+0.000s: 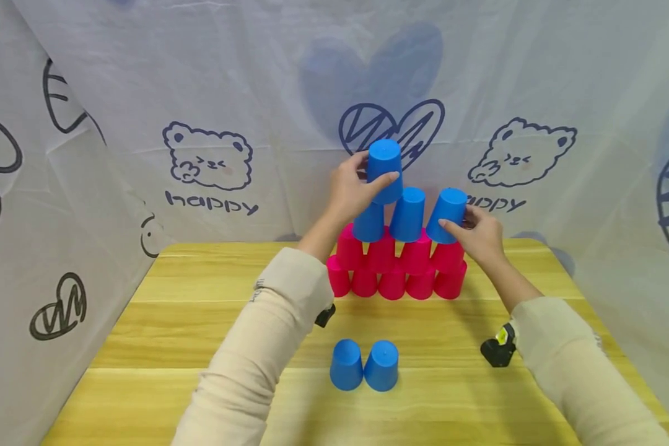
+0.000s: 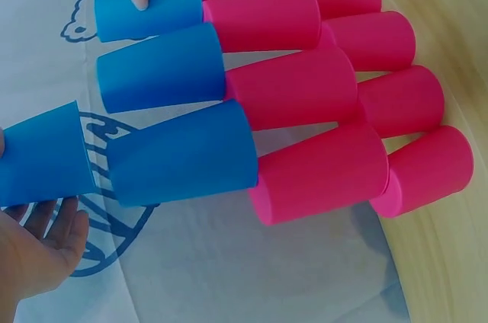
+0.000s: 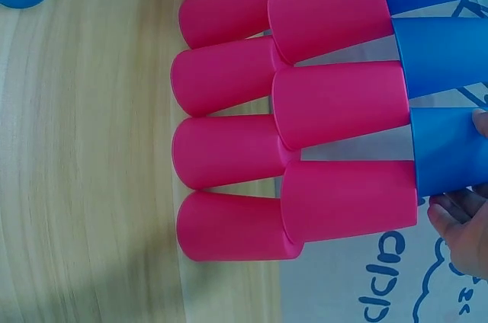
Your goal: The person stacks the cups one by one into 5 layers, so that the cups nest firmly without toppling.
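A pyramid of upturned cups stands at the table's far side: two rows of several pink cups (image 1: pixel 393 269), with three blue cups on top. My left hand (image 1: pixel 352 192) grips a fourth blue cup (image 1: pixel 384 168) and holds it above the blue row, over the left blue cup (image 1: pixel 368 223) and the middle one (image 1: pixel 408 215). In the left wrist view that held cup (image 2: pixel 42 157) hangs clear of the row. My right hand (image 1: pixel 479 236) grips the right blue cup (image 1: pixel 448 215), which leans slightly on the pink cups; the right wrist view shows its fingers (image 3: pixel 457 220) round this cup (image 3: pixel 450 148).
Two more blue cups (image 1: pixel 363 365) stand upside down side by side near the front middle of the wooden table (image 1: pixel 173 322). A white printed cloth (image 1: pixel 212 155) hangs close behind the pyramid and along both sides.
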Available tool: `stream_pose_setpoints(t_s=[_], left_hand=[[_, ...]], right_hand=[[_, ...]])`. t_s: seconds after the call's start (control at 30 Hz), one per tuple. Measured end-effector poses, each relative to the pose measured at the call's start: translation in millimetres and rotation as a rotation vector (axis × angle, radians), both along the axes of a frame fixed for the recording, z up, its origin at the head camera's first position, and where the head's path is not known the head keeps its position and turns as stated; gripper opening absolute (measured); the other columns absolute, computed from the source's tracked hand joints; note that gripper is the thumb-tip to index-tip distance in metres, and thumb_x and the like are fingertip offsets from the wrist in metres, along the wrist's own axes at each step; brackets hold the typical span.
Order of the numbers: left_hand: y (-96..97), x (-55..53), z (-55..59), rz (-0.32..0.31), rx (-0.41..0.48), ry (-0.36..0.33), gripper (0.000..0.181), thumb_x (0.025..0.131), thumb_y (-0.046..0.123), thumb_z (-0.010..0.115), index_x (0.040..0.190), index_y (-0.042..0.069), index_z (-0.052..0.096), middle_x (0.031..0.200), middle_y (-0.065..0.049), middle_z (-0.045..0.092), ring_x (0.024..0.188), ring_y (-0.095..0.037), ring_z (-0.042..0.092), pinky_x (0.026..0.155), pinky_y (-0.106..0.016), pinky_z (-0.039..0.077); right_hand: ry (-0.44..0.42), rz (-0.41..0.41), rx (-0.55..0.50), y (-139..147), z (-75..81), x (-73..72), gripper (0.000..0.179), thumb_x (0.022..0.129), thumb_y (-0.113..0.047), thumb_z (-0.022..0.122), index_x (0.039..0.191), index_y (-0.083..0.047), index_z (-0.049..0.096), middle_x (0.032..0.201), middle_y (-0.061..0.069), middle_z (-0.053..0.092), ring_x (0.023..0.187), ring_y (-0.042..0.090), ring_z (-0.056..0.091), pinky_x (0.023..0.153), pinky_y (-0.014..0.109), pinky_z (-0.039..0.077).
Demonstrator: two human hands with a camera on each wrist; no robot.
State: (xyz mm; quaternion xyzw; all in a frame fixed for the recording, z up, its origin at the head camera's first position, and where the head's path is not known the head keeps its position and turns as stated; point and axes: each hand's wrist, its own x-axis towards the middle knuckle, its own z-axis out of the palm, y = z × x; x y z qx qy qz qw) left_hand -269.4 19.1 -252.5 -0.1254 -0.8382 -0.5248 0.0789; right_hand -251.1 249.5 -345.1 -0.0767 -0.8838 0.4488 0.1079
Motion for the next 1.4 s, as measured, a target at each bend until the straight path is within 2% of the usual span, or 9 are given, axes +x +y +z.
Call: stream_pose_setpoints(t_s=[0.23,0.77,0.87,1.0,1.1,1.17,1.27,1.37,1.4], left_hand=[[10.0,-2.9,-2.6,0.007,-0.010,-0.008,0.060,0.085,0.034,0.065,0.137,0.012,0.043,0.132,-0.008,0.055,0.118,-0.025,0.055,0.098,-0.041,0.047],[23.4,-4.1,5.8,0.021,-0.118,-0.051,0.066,0.086,0.038,0.063,0.141,0.011,0.038,0.139,-0.007,0.049,0.126,-0.027,0.049,0.102,-0.044,0.042],[24.4,-4.6,5.0,0.029,-0.110,-0.049,0.065,0.087,0.037,0.062,0.141,0.011,0.037,0.140,-0.007,0.048,0.126,-0.026,0.049,0.102,-0.044,0.042],[25.8,-5.3,3.4,0.033,-0.102,-0.034,0.063,0.088,0.035,0.061,0.141,0.011,0.036,0.140,-0.007,0.048,0.127,-0.027,0.048,0.102,-0.043,0.042],[26.1,-5.1,2.2,0.029,-0.102,-0.029,0.063,0.088,0.033,0.062,0.141,0.011,0.036,0.140,-0.007,0.048,0.127,-0.027,0.048,0.102,-0.042,0.042],[25.2,-5.0,1.3,0.019,-0.103,-0.024,0.063,0.088,0.031,0.062,0.140,0.010,0.036,0.139,-0.008,0.048,0.127,-0.027,0.049,0.102,-0.042,0.042],[22.2,-5.1,-0.4,0.008,-0.104,-0.026,0.064,0.087,0.031,0.064,0.141,0.010,0.035,0.139,-0.009,0.049,0.126,-0.027,0.049,0.102,-0.042,0.043],[18.4,-5.8,-2.7,0.004,-0.095,-0.030,0.067,0.085,0.032,0.066,0.141,0.011,0.035,0.138,-0.009,0.049,0.125,-0.026,0.049,0.101,-0.043,0.044],[17.5,-6.1,-3.3,0.005,-0.095,-0.032,0.069,0.084,0.032,0.067,0.141,0.012,0.035,0.138,-0.009,0.049,0.125,-0.026,0.049,0.101,-0.043,0.044]], right_hand=[[-0.009,-0.009,0.002,-6,11.4,7.0,0.069,0.090,-0.031,0.060,0.143,0.002,0.029,0.137,0.028,0.044,0.123,0.044,0.046,0.101,0.052,0.040],[-0.014,-0.026,0.009,-7,11.0,8.3,0.070,0.089,-0.033,0.061,0.142,0.000,0.030,0.136,0.027,0.045,0.121,0.044,0.047,0.100,0.053,0.041],[-0.015,-0.027,0.007,-2,3.0,1.3,0.073,0.087,-0.037,0.063,0.143,-0.002,0.031,0.136,0.026,0.046,0.121,0.044,0.047,0.100,0.053,0.041],[0.012,-0.024,-0.021,16,-23.1,-19.1,0.081,0.079,-0.047,0.068,0.143,-0.010,0.035,0.135,0.020,0.049,0.119,0.036,0.051,0.097,0.049,0.046],[0.001,-0.022,-0.016,12,-17.2,-13.9,0.079,0.081,-0.044,0.067,0.143,-0.007,0.033,0.136,0.022,0.048,0.120,0.038,0.050,0.097,0.049,0.045],[-0.030,-0.027,0.011,-1,2.1,1.3,0.075,0.087,-0.039,0.062,0.144,-0.002,0.029,0.137,0.026,0.045,0.122,0.044,0.046,0.100,0.054,0.041],[-0.029,-0.016,0.025,-7,9.5,8.6,0.072,0.089,-0.033,0.060,0.143,0.003,0.028,0.136,0.029,0.044,0.121,0.046,0.046,0.100,0.054,0.041],[-0.022,-0.002,-0.006,5,-5.3,-4.3,0.073,0.087,-0.034,0.063,0.142,0.000,0.030,0.135,0.026,0.046,0.121,0.043,0.048,0.099,0.052,0.042],[-0.015,-0.015,0.000,16,-23.6,-19.7,0.075,0.085,-0.038,0.064,0.143,-0.004,0.032,0.135,0.023,0.048,0.120,0.041,0.049,0.096,0.053,0.045]])
